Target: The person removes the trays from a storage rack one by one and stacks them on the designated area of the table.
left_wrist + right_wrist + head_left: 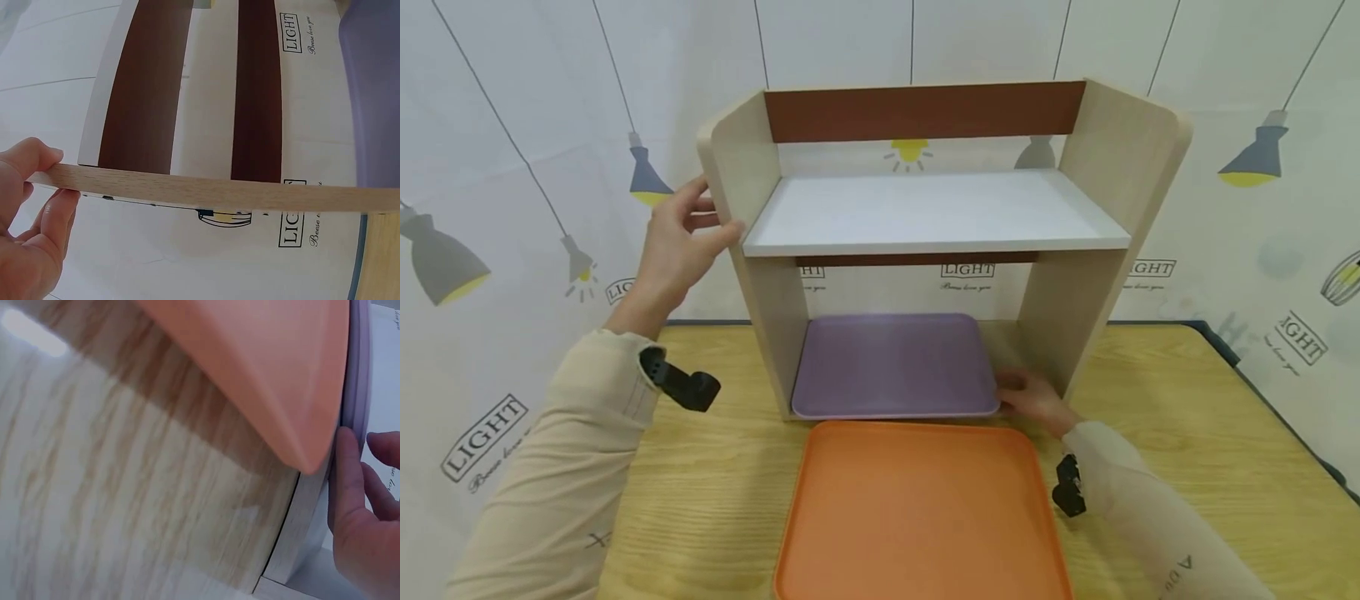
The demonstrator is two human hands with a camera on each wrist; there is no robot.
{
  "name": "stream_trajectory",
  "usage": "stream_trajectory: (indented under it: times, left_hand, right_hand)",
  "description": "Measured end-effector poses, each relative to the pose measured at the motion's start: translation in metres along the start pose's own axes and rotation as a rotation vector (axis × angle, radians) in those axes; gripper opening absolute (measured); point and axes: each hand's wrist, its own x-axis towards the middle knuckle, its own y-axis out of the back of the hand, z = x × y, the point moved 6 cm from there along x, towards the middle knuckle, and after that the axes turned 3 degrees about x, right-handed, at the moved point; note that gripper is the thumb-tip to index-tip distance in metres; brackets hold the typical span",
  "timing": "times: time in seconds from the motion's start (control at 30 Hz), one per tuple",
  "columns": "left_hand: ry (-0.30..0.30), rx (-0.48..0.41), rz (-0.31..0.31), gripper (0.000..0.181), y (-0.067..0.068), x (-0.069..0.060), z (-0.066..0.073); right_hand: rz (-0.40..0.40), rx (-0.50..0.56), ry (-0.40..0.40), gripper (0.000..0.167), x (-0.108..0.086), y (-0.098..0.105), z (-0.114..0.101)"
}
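A small wooden shelf unit [940, 212] with pale side panels and a white middle board stands on the table. My left hand [679, 242] grips the front edge of its left side panel; in the left wrist view thumb and fingers [55, 219] lie on either side of the panel. Inside the lower compartment lies a purple tray [895, 367]. My right hand [1037, 402] touches the tray's right front corner, its index finger [349, 469] against the rim and the thumb apart. In the right wrist view the purple rim [359, 375] shows layered lines.
An orange tray [917, 508] lies on the wooden table [700, 500] just in front of the shelf. The shelf's right side panel [1060, 308] stands close beside my right hand. A lamp-patterned white cloth [1210, 250] hangs behind.
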Motion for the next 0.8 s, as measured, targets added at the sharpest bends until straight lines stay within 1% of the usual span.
stream_trajectory:
  times: [0.17,0.37,0.53,0.63,0.67,0.73,0.8]
  left_hand:
    - [-0.001,0.005,0.009,0.06,0.001,0.0,0.0]
    - [-0.001,0.0,-0.001,0.06,-0.001,-0.001,0.0]
    - [-0.004,0.004,0.002,0.06,-0.001,-0.001,-0.001]
    - [-0.007,0.008,0.003,0.06,-0.001,-0.001,-0.001]
    - [-0.009,0.007,0.003,0.06,-0.001,-0.001,-0.001]
    - [-0.012,0.006,0.002,0.06,-0.001,-0.001,0.0]
    - [-0.011,0.009,0.001,0.06,-0.001,0.0,0.0]
  right_hand:
    - [0.021,-0.016,0.01,0.039,-0.001,-0.003,-0.004]
    - [0.045,-0.027,-0.001,0.041,-0.005,-0.005,-0.003]
    - [0.065,-0.113,0.036,0.041,-0.014,-0.005,-0.004]
    - [0.088,-0.212,0.077,0.04,-0.02,-0.003,-0.006]
    - [0.094,-0.237,0.08,0.041,-0.022,-0.003,-0.006]
    - [0.09,-0.237,0.068,0.042,-0.027,-0.004,-0.006]
    - [0.083,-0.207,0.048,0.044,-0.031,-0.006,-0.005]
